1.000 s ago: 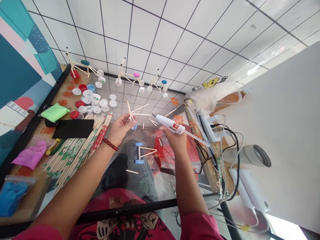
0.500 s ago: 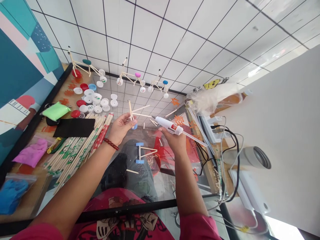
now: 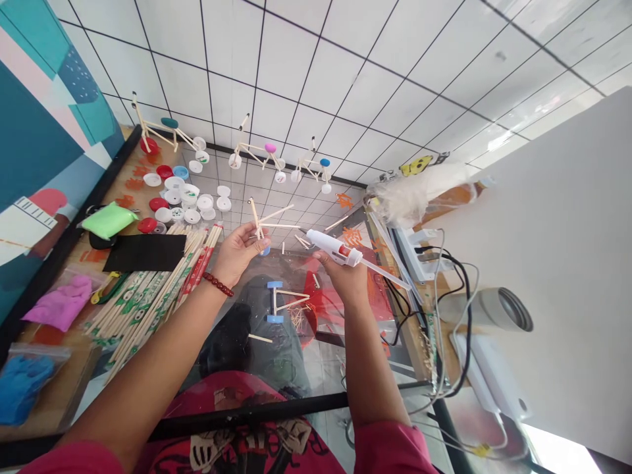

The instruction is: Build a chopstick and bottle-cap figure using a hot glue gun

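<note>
Pinched in my left hand (image 3: 240, 254) is a small frame of glued wooden sticks (image 3: 257, 220) with a blue bottle cap (image 3: 265, 251) at its lower end. My right hand (image 3: 347, 276) is wrapped round a white hot glue gun (image 3: 333, 247), a clear glue stick (image 3: 385, 271) poking out of its back. The gun's nozzle points left, at or very close to the end of one stick of the frame; contact cannot be made out. Below the hands, on the glass tabletop, lies a wooden triangle (image 3: 292, 301) with blue caps at its left side.
Three finished stick tricycles, one with a pink seat (image 3: 270, 148), stand along the back. Bottle caps (image 3: 189, 192), bundled chopsticks (image 3: 148, 289), a black sheet (image 3: 145, 253) and bags of green, pink (image 3: 62, 301) and blue clay lie left. Cables and a power strip (image 3: 424, 253) are right.
Hardly anything differs. The view has shifted very slightly, and the stick frame in my left hand has tilted a little.
</note>
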The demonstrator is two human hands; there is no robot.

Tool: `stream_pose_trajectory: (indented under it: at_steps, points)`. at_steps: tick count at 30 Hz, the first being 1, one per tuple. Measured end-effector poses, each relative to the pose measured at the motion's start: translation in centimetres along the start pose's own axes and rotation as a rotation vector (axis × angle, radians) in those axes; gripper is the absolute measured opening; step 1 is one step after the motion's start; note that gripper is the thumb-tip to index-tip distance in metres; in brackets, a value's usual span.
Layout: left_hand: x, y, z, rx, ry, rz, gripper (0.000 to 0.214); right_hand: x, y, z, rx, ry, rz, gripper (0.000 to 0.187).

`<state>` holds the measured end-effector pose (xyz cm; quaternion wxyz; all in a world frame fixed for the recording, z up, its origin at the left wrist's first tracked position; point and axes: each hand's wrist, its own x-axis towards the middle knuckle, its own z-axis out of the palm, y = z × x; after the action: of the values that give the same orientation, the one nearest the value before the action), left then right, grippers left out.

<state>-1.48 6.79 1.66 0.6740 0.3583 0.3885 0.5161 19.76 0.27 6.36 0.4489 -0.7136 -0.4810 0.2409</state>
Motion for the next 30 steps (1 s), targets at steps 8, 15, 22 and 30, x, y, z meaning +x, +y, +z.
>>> stream_pose_trajectory:
  at_steps: [8, 15, 22, 30]
  points:
    - [0.0, 0.1, 0.0, 0.008, 0.005, -0.008, 0.05, -0.1, -0.1, 0.1, 0.035, 0.012, -0.006, 0.04]
    - [0.2, -0.2, 0.0, -0.037, 0.019, -0.001, 0.055, -0.3, -0.1, -0.2, 0.137, 0.022, -0.022, 0.031]
    - [0.2, -0.3, -0.2, -0.019, 0.017, 0.017, 0.057, -0.1, 0.9, 0.4, 0.503, -0.141, 0.01, 0.033]
    - [0.1, 0.0, -0.1, 0.015, -0.005, -0.001, 0.051, 1.5, 1.9, -0.4, 0.698, 0.04, 0.137, 0.03]
